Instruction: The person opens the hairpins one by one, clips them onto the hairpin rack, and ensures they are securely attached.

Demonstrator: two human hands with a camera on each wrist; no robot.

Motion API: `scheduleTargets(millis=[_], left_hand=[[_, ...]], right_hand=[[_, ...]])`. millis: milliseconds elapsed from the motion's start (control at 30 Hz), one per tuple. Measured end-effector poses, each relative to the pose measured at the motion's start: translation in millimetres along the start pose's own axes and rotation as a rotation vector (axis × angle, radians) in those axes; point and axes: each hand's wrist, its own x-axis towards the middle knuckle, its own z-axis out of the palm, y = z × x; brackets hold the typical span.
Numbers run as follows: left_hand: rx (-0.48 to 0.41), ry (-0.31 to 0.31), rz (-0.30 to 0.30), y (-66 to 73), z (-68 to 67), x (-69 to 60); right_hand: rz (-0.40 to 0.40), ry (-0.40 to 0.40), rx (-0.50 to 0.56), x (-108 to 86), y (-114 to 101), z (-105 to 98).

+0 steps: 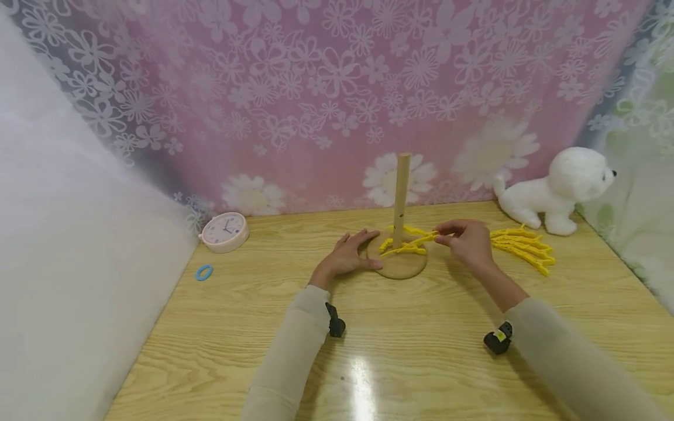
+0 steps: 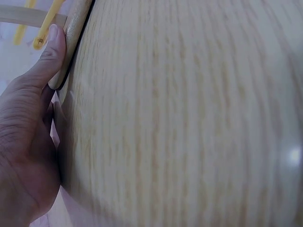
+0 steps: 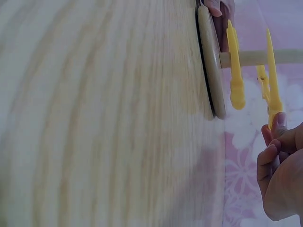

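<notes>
A wooden post (image 1: pixel 402 193) stands upright on a round wooden base (image 1: pixel 398 271). My left hand (image 1: pixel 346 257) rests at the base's left side with fingers spread; its straight thumb (image 2: pixel 49 54) lies on the rim in the left wrist view. Between thumb and fingertips, my right hand (image 1: pixel 468 242) pinches a thin, forked yellow plastic piece (image 3: pixel 273 80) beside the post. Another yellow piece (image 3: pixel 235 71) is low at the post, just above the base. Whether the pinched piece touches the post, I cannot tell.
Several yellow branching pieces (image 1: pixel 526 248) lie spread out right of my right hand. A white plush dog (image 1: pixel 553 190) sits at the back right. On the left are a pink round clock (image 1: pixel 226 234) and a blue ring (image 1: pixel 204 272). A flowered curtain (image 1: pixel 326 105) hangs behind the table.
</notes>
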Motion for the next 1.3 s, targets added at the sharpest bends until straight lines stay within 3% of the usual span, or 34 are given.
scheduleTargets(millis=[267,600,967,1300], left_hand=[[-0.005,0.005,-0.026,1.3,1.6,-2.1],[0.013,0.004,-0.063,-4.4,1.6,-0.8],[0.003,0.002,-0.049,-3.2,0.3,-2.5],[0.041,0.001,-0.005,-3.8,-0.4,3.3]], right_hand=[[-0.033,-0.003,-0.025,6.8,-4.9,20.4],[-0.054,-0.033,-0.060,9.1,-6.6,27.0],[-0.085,-0.090,-0.033,9.4,-10.3,31.6],[-0.113,-0.072,-0.060,7.9,-12.3,29.9]])
